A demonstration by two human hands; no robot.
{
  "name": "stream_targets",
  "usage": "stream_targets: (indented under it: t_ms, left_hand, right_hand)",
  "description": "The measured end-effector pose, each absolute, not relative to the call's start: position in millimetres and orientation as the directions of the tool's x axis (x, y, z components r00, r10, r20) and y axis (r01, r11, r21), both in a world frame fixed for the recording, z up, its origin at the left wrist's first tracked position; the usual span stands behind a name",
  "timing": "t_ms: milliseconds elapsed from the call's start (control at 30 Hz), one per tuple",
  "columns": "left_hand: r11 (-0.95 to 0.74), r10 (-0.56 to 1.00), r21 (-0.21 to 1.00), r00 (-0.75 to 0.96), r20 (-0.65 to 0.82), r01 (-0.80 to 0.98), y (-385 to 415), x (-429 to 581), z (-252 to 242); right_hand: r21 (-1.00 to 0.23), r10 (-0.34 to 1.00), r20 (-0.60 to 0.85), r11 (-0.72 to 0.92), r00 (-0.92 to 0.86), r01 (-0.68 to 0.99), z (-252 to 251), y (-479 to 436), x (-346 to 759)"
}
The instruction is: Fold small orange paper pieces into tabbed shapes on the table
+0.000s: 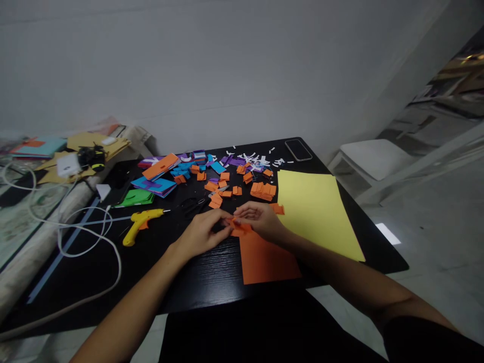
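Bare forearms (136, 297) reach over a black wood-grain table (212, 275). Yellow paper sheets (313, 212) lie rightward, beside an orange sheet (264, 262) under the right hand (262, 221). Its fingers bunch together; whether they clamp, I cannot tell. Leftward of the left hand (204, 233) rests a yellow glue gun (138, 227). Left thumb and forefinger pinch a small orange paper piece (235, 229) at the sheet's upper-left corner.
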State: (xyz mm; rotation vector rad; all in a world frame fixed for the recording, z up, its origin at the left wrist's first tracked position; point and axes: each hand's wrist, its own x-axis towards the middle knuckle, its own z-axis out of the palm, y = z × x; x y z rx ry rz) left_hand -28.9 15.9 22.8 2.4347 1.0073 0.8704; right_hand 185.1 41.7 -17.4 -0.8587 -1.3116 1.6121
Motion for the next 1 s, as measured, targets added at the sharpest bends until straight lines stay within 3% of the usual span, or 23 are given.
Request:
stream_targets:
  t_ms: [400, 667, 1000]
  left_hand:
    - [-0.68, 0.728, 0.545, 0.539, 0.424, 0.491, 15.7, -28.5, 18.4]
    - [-0.702, 0.709, 0.525, 0.536, 0.458, 0.481, 16.5, -28.9, 20.5]
    - [-0.709, 0.696, 0.523, 0.588, 0.412, 0.473, 16.3, -28.2, 23.2]
  right_hand:
    - [-0.99, 0.925, 0.023, -0.033, -0.379, -0.14, -13.3, 38.5, 183.8]
    - [-0.979, 0.922, 0.022, -0.058, -0.386, -0.196, -14.3, 40.0, 183.6]
    - [-0.991, 0.934, 0.03, -0.019, -0.356, -0.136, -11.4, 35.4, 183.1]
